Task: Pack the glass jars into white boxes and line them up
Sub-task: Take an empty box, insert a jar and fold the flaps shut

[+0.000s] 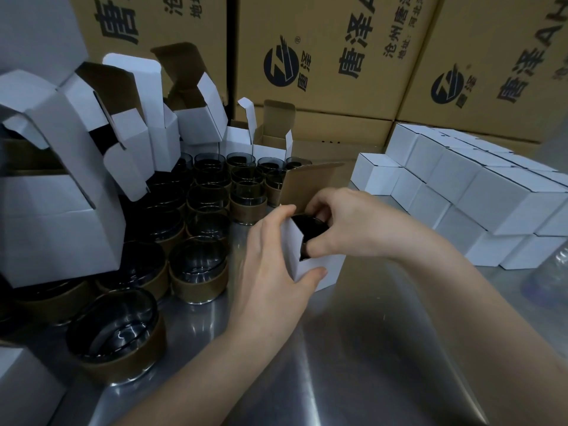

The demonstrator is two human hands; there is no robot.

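Observation:
A small white box (pixel 322 267) stands open on the steel table (pixel 353 348), its brown inner lid flap (pixel 310 182) raised behind. My left hand (pixel 273 262) grips the box's left side and front corner. My right hand (pixel 347 222) holds a dark glass jar (pixel 309 227) that sits partly inside the box mouth. Several dark glass jars with brown paper bands (pixel 199 272) stand in rows at left; the nearest (pixel 116 336) is at the front left. Closed white boxes (pixel 479 192) are lined up and stacked at right.
Several empty white boxes with open flaps (pixel 70 155) are piled at the left and back. Big brown printed cartons (pixel 332 56) form a wall behind. A clear plastic bag (pixel 550 272) lies at the right edge. Another white box corner (pixel 21 382) shows at bottom left.

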